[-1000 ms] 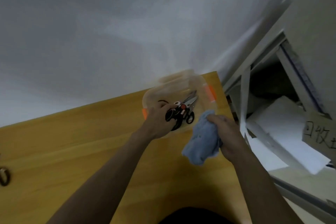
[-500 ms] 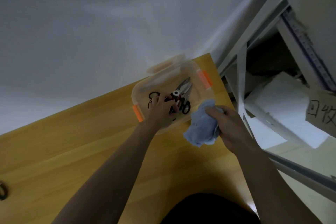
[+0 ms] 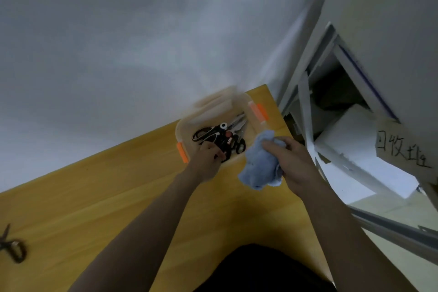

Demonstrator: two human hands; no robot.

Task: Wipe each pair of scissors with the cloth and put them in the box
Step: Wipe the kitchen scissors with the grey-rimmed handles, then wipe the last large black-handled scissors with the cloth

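Two hands: right hand holds cloth beside box.

Dim, flat indoor light with a bluish-grey cast leaves the wall mottled and noisy, the far box smeared by motion blur, and straight lines bowed toward the wide-angle edges.

Head view looks steeply down, near over the table corner.
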